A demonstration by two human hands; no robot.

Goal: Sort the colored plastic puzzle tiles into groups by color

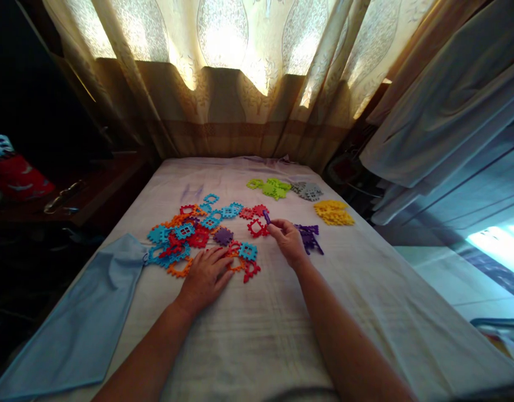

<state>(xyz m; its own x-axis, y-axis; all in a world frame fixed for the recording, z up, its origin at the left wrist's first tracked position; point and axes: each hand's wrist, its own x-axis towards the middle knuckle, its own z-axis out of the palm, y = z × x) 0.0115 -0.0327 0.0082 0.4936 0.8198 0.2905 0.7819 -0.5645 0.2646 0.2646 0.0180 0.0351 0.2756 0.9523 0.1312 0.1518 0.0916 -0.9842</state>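
Note:
Between the thumb and fingers of my right hand [285, 239] is a purple interlocking tile [267, 217], seen nearly edge-on. Just right of that hand lies a pile of purple tiles [310, 237]. My left hand [206, 274] rests flat with its fingers stretched at the near edge of a mixed heap of blue, red and orange tiles [198, 238]. A round purple tile [223, 236] lies in the heap beyond its fingertips. Close to the left thumb is a blue window-shaped tile [248, 252]. Left of my right hand sits a red frame tile [255, 228].
Separate piles of green tiles [274, 188], grey tiles [309, 191] and yellow tiles [334, 213] lie toward the back right of the sheet-covered surface [257, 346]. A light-blue cloth bag [95, 318] lies at the left. Curtains [235, 111] hang behind.

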